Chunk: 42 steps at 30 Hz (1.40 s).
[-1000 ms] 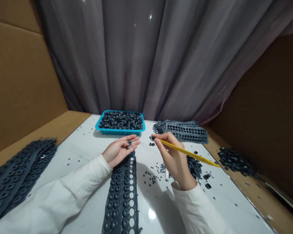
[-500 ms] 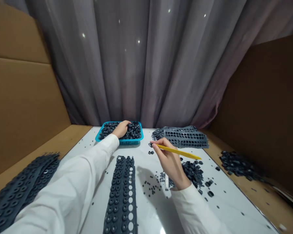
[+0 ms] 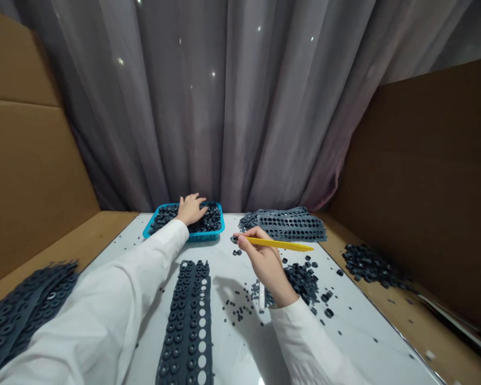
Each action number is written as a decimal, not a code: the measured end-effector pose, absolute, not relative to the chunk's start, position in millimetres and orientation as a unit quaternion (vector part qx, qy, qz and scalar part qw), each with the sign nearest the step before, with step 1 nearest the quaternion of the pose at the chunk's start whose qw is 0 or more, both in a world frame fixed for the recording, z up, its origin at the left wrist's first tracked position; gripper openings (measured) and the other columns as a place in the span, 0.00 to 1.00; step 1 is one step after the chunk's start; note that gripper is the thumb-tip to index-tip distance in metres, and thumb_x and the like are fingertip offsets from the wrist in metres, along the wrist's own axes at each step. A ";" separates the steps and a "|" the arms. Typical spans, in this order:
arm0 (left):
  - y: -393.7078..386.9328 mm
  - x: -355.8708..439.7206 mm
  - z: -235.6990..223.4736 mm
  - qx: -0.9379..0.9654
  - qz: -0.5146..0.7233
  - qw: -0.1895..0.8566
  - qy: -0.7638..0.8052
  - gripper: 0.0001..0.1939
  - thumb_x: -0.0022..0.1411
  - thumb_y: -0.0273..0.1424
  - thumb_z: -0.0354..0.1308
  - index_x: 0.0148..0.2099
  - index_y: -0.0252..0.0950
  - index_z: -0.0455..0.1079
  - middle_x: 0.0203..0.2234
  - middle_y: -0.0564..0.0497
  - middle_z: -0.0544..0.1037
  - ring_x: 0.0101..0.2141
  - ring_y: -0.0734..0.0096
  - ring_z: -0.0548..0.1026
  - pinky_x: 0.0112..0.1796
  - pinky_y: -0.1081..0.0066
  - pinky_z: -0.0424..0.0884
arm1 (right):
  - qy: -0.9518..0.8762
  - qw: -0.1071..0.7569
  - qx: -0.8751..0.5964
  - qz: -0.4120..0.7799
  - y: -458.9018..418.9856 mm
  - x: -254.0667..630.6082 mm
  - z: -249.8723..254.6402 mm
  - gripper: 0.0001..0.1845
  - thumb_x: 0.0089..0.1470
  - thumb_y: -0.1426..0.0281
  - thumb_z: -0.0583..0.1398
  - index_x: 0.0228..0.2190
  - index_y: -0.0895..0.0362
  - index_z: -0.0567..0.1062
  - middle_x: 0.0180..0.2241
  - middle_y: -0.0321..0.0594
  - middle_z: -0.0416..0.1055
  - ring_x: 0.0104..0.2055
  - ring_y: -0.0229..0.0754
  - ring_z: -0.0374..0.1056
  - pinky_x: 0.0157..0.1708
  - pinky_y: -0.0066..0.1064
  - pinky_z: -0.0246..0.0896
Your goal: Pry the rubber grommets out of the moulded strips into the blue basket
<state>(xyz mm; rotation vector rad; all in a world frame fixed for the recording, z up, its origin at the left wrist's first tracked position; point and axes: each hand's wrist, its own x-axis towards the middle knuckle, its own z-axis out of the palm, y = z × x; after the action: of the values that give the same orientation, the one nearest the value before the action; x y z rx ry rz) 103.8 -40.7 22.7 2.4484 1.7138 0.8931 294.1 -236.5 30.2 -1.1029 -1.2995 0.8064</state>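
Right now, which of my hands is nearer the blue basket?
Left. Your left hand is over the blue basket; your right hand, holding a yellow stick, is outside it, to the right and closer to you.

Makeshift workspace: curtain (image 3: 200, 117), cardboard walls (image 3: 28, 166)

"Where's the left hand (image 3: 189, 209)?"
"Over the blue basket (image 3: 204, 236) of black pieces (image 3: 213, 218), by the table's (image 3: 232, 358) far edge."
"The right hand (image 3: 268, 267)?"
"Gripping a yellow tool (image 3: 284, 244), nearer the right edge."
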 end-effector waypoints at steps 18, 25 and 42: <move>-242.4 66.4 48.0 0.820 0.442 0.195 0.308 0.08 0.53 0.30 0.62 0.39 0.37 0.74 0.35 0.48 0.78 0.37 0.66 0.74 0.41 0.67 0.68 | -0.321 0.513 -0.334 0.722 -273.0 239.2 37.7 0.15 0.45 0.65 0.66 0.28 0.55 0.65 0.29 0.37 0.77 0.32 0.35 0.75 0.35 0.26 0.68; -256.4 73.4 45.3 0.762 0.470 0.261 0.361 0.09 0.54 0.33 0.62 0.38 0.36 0.74 0.33 0.49 0.77 0.34 0.68 0.73 0.36 0.69 0.70 | -0.362 0.557 -0.324 0.673 -285.9 230.7 41.0 0.14 0.46 0.64 0.65 0.28 0.55 0.65 0.29 0.33 0.74 0.34 0.35 0.73 0.36 0.27 0.67; -274.1 77.1 60.9 0.607 0.489 0.511 0.363 0.11 0.48 0.32 0.65 0.36 0.35 0.75 0.31 0.48 0.80 0.33 0.65 0.77 0.36 0.66 0.73 | -0.533 0.610 -0.358 0.464 -292.6 253.0 63.2 0.10 0.49 0.62 0.63 0.28 0.55 0.70 0.33 0.37 0.75 0.31 0.37 0.72 0.35 0.32 0.70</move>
<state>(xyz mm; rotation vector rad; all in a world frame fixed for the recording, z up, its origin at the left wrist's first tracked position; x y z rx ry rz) 77.1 -274.1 60.9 1.4610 0.8739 1.1763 253.0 -292.6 63.2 -0.8275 -1.2296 1.0715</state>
